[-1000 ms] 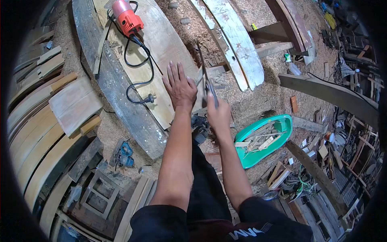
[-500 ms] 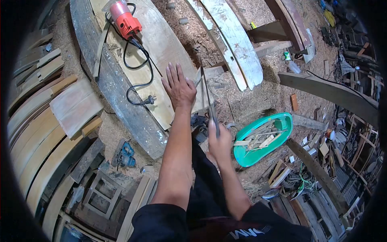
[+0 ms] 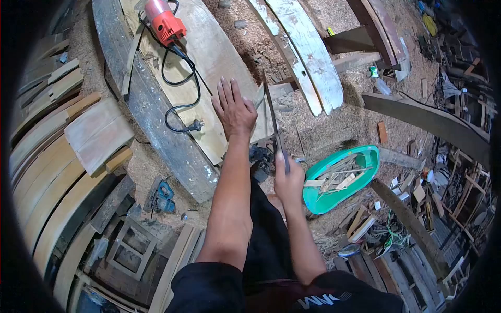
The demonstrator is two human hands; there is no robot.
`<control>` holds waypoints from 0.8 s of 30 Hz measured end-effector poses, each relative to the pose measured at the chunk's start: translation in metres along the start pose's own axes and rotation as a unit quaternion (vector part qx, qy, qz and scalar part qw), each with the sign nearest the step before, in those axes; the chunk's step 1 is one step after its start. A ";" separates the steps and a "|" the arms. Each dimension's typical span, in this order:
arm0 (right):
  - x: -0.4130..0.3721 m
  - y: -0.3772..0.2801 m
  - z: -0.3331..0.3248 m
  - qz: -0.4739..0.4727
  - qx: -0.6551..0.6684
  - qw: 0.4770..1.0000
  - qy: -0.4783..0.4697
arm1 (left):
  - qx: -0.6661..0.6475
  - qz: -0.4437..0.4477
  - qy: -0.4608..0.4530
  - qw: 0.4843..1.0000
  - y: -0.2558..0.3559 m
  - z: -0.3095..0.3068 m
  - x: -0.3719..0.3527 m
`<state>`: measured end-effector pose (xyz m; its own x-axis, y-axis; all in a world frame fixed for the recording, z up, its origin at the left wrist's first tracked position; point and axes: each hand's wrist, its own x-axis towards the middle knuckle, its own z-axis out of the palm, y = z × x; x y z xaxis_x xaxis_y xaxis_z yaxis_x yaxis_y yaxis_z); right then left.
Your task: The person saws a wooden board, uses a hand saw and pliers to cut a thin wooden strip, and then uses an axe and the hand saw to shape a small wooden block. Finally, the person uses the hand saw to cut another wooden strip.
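My left hand [image 3: 236, 113] lies flat on a wide pale board [image 3: 222, 49], fingers stretched out and holding nothing. In my right hand [image 3: 288, 180] is the handle of a hand saw [image 3: 272, 115], closed fingers around it. Its long dark blade, seen almost edge-on, points away from me along the board's right end; the teeth cannot be made out. To the left of my left hand, a red power tool [image 3: 166, 23] rests on the board with its black cord and plug [image 3: 195, 125]. A dark tool [image 3: 259, 156] is partly hidden between my forearms.
A green tub [image 3: 317, 205] of wood scraps stands right of my right hand. White-painted curved timbers [image 3: 313, 52] lie ahead. A weathered plank [image 3: 156, 138] runs under the board's left side. A blue power tool [image 3: 164, 197] and stacked curved planks [image 3: 49, 185] are at left. Wood shavings cover the floor.
My right hand and the saw have shifted slightly to the right in view. My left hand stays flat on the board; the whole view has moved a little.
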<state>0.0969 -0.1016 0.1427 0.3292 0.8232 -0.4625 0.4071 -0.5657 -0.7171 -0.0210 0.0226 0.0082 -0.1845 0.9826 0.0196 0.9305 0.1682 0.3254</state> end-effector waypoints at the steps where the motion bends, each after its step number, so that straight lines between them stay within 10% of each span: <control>1: 0.024 -0.004 0.009 -0.006 0.004 1.000 0.003 | -0.001 0.001 0.002 1.000 0.001 0.000 0.002; 24: 0.065 -0.020 0.023 -0.008 -0.022 1.000 0.007 | 0.000 0.002 -0.003 1.000 0.001 -0.001 0.002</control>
<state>0.0904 -0.0357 0.1153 0.3332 0.8322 -0.4432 0.4505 -0.5535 -0.7005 -0.0204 0.0243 0.0095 -0.1793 0.9837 0.0153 0.9314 0.1647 0.3248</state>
